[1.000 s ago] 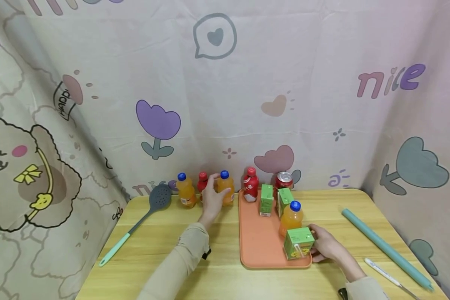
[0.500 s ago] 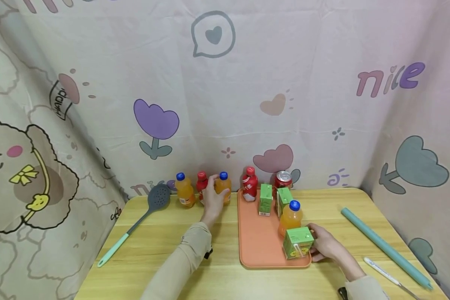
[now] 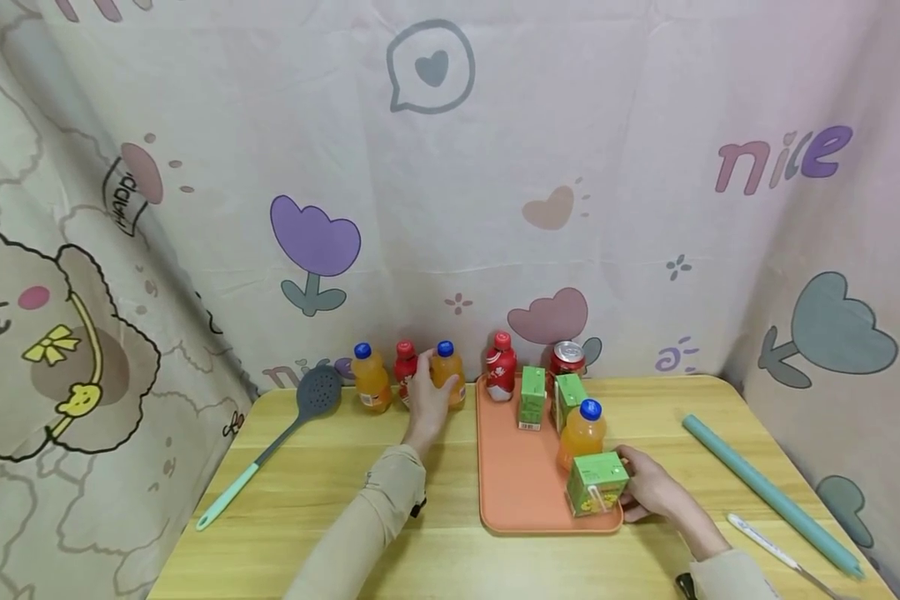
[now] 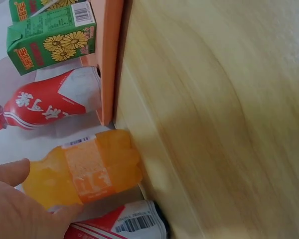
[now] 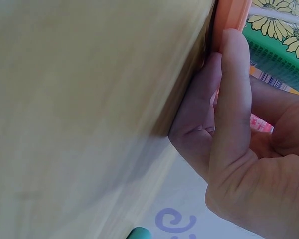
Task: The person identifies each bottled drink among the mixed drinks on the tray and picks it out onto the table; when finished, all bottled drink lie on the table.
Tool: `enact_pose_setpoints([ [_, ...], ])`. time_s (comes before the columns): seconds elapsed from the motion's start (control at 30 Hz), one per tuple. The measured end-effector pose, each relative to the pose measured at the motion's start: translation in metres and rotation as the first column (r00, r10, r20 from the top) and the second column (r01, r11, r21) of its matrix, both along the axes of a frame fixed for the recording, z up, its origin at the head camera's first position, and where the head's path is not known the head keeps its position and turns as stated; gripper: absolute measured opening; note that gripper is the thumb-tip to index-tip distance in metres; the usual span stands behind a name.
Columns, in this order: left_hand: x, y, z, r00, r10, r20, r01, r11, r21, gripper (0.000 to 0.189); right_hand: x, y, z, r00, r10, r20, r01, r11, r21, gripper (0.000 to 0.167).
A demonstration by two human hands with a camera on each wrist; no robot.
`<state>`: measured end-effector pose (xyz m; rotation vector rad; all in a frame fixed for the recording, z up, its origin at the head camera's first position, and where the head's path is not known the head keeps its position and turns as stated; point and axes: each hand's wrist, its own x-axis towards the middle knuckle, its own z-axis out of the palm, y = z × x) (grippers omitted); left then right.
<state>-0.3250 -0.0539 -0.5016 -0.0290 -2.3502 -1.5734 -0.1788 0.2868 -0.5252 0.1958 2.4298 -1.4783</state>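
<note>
At the back of the table, my left hand [image 3: 426, 402] grips an upright bottle of orange drink [image 3: 450, 372], thumb on one side and fingers on the other. In the left wrist view this bottle [image 4: 84, 169] stands between a red-labelled bottle [image 4: 55, 102] on the tray and another partly hidden one [image 4: 124, 224]. My right hand [image 3: 648, 486] holds the right front edge of the orange tray [image 3: 521, 500], beside a green drink carton [image 3: 598, 483]. The right wrist view has a fingertip on the tray's outer wall [image 5: 231, 17]; the thumb's contact is partly hidden.
On the tray are also another orange drink bottle [image 3: 583, 433], two green cartons and a red can [image 3: 567, 358]. A second orange bottle [image 3: 372, 383] and a slotted turner [image 3: 318, 393] lie left. A teal rolled tube [image 3: 772, 496] and a white-handled tool [image 3: 765, 537] lie right.
My left hand stays at the orange drink bottle, its fingers settling slightly closer round it. The right hand and the tray have not visibly moved; the head view shifts slightly.
</note>
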Motion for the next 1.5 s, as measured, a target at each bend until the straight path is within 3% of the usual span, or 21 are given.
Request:
enact_pose_setpoints([
  [0.13,0.007,0.003,0.005,1.0,-0.005,-0.012,0.005,1.0,0.001,0.057,0.0,0.001,-0.003,1.0,0.003,-0.002,-0.003,1.0,-0.001,0.051],
  [0.27,0.016,0.009,0.018,0.992,-0.028,-0.126,0.027,1.0,-0.012,0.056,0.001,0.005,-0.005,1.0,0.0,-0.005,0.0,1.0,-0.012,0.054],
  [0.33,0.02,0.014,0.023,0.974,-0.059,-0.219,0.049,0.998,-0.05,0.055,0.001,0.006,-0.005,1.0,-0.007,-0.004,0.007,1.0,-0.012,0.056],
  [0.43,0.029,0.026,0.03,0.927,-0.173,-0.333,0.13,0.981,-0.146,0.054,0.001,0.007,-0.005,1.0,-0.01,-0.005,0.01,1.0,-0.005,0.058],
  [0.53,0.042,0.04,0.034,0.868,-0.332,-0.368,0.247,0.934,-0.258,0.056,0.0,0.007,-0.005,1.0,-0.007,-0.003,0.007,1.0,-0.001,0.058],
  [0.63,0.053,0.053,0.036,0.815,-0.465,-0.346,0.345,0.868,-0.356,0.059,-0.001,0.007,-0.006,1.0,-0.004,-0.003,0.004,1.0,-0.004,0.058],
  [0.73,0.061,0.063,0.034,0.774,-0.545,-0.324,0.376,0.806,-0.458,0.062,-0.001,0.006,-0.005,1.0,-0.002,-0.003,0.002,1.0,-0.002,0.057],
  [0.87,0.067,0.073,0.028,0.739,-0.609,-0.289,0.373,0.726,-0.577,0.063,-0.001,0.004,-0.004,1.0,-0.003,-0.004,0.003,1.0,0.0,0.054],
  [1.1,0.073,0.088,0.017,0.715,-0.664,-0.218,0.376,0.628,-0.681,0.056,0.0,0.001,-0.001,1.0,-0.008,-0.006,0.008,1.0,-0.01,0.049],
  [1.2,0.076,0.095,0.013,0.716,-0.676,-0.175,0.393,0.598,-0.698,0.054,0.0,0.0,-0.001,1.0,-0.007,-0.005,0.007,1.0,-0.012,0.048],
  [1.37,0.079,0.105,0.005,0.74,-0.67,-0.052,0.486,0.588,-0.647,0.059,0.001,0.0,-0.002,1.0,-0.006,-0.009,0.005,1.0,-0.01,0.047],
  [1.5,0.079,0.111,0.0,0.751,-0.659,0.041,0.559,0.603,-0.569,0.062,0.001,0.0,-0.002,1.0,-0.003,-0.011,0.003,1.0,-0.01,0.046],
])
